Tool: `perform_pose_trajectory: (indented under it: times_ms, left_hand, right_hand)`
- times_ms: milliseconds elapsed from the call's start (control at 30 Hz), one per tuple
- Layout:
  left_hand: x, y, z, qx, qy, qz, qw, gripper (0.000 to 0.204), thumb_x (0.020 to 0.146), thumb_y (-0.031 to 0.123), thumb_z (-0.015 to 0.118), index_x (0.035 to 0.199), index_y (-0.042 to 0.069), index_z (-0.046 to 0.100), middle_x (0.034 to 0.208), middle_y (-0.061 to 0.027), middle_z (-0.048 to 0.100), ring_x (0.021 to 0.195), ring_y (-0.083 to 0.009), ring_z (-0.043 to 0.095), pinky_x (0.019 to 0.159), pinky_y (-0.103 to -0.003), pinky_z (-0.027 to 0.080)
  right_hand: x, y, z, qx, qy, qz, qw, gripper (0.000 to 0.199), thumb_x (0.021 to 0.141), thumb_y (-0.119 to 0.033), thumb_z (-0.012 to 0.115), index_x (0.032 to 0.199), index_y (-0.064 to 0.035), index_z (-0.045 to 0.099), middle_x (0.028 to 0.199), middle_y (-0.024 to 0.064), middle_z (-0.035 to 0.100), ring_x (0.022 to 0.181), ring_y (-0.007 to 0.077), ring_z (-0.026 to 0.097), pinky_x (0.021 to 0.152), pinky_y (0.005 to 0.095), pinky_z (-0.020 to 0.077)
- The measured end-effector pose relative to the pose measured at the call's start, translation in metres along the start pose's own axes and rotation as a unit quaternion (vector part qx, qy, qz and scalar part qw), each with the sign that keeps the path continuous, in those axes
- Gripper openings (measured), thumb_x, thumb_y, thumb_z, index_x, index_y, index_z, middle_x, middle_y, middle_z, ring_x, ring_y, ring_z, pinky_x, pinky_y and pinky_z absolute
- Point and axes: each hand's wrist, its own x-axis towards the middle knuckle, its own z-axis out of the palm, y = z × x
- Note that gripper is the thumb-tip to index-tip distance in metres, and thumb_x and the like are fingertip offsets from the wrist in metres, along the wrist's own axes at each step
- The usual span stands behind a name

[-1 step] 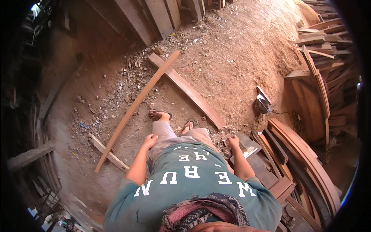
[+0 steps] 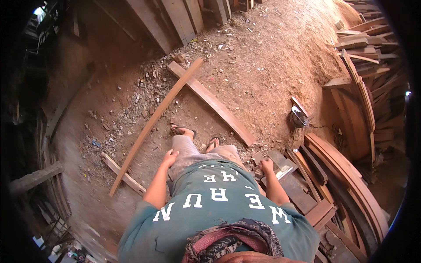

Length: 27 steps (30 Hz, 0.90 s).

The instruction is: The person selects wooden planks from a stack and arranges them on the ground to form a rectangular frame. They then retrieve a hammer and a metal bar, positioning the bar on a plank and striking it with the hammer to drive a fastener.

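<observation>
My left hand [image 2: 170,158] hangs beside my left thigh, its thumb and loosely bent fingers a little apart, holding nothing. On the other side my right hand [image 2: 265,165] is closed beside my right hip, with nothing seen in it. It hangs over a flat grey board [image 2: 282,164] on the wood pile, and I see no grip on that board. In front of my feet a long narrow plank [image 2: 153,119] lies across a second, wider plank [image 2: 218,105]. Close to my left forearm is a short pale batten [image 2: 123,174], with the long plank passing over it.
Curved brown boards [image 2: 346,175] and other lumber are stacked at my right. A dark container [image 2: 299,118] sits on the ground ahead of them. Sawdust [image 2: 298,48] slopes up at the far right. Tall planks [image 2: 177,22] lean at the back, and stone rubble [image 2: 144,87] covers ground ahead.
My right hand has shifted slightly nearer my body, and the left hand a little too. The view has moved a touch; the planks lie as before.
</observation>
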Motion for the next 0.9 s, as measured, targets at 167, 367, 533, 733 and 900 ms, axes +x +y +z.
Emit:
perform_pose_trajectory:
  times_ms: [167,367,533,733,900]
  left_hand:
    - [-0.015,0.097,0.013,-0.034,-0.009,0.044,0.998,0.079,0.091,0.045,0.066,0.15,-0.001,0.042,0.149,-0.0213,0.05,0.135,-0.0306,0.05,0.112,-0.038,0.038]
    - [-0.028,0.173,0.055,-0.148,-0.221,-0.031,0.963,0.086,0.092,0.067,0.056,0.15,0.003,0.044,0.15,-0.0174,0.05,0.131,-0.0274,0.054,0.109,-0.039,0.042]
    - [0.027,0.209,0.091,-0.162,-0.336,-0.071,0.925,0.088,0.091,0.075,0.048,0.147,0.007,0.049,0.145,-0.0136,0.056,0.127,-0.0278,0.057,0.105,-0.042,0.045]
    - [0.115,0.237,0.118,-0.026,-0.24,-0.097,0.965,0.071,0.093,0.066,0.052,0.136,0.01,0.061,0.132,-0.0145,0.065,0.119,-0.0266,0.063,0.1,-0.043,0.049]
    - [0.181,0.307,0.131,0.178,-0.068,-0.018,0.981,0.054,0.089,0.047,0.065,0.12,0.003,0.07,0.126,-0.0204,0.068,0.118,-0.0304,0.065,0.098,-0.039,0.05]
  right_hand:
    - [-0.029,0.137,-0.057,0.131,-0.011,0.209,0.969,0.022,0.084,-0.019,0.065,0.089,0.0023,0.065,0.083,0.0198,0.069,0.064,0.029,0.066,0.056,0.0382,0.0528]
    - [-0.003,0.074,-0.017,-0.059,-0.057,-0.027,0.996,0.036,0.081,-0.029,0.073,0.093,0.0048,0.069,0.09,0.0171,0.073,0.068,0.0271,0.067,0.071,0.0381,0.056]
    - [0.066,-0.027,-0.013,0.073,-0.048,-0.101,0.991,0.018,0.092,-0.007,0.066,0.107,-0.0002,0.059,0.087,0.0119,0.069,0.067,0.0184,0.067,0.054,0.0295,0.0527]
    - [0.101,-0.185,-0.081,0.121,-0.039,-0.094,0.987,0.021,0.094,-0.014,0.065,0.11,-0.0018,0.059,0.093,0.0109,0.07,0.075,0.0166,0.068,0.062,0.0281,0.0551]
    - [0.142,-0.212,-0.133,0.137,-0.004,0.026,0.99,0.02,0.094,-0.014,0.064,0.109,-0.0028,0.058,0.092,0.0109,0.07,0.072,0.0171,0.069,0.059,0.0287,0.0554]
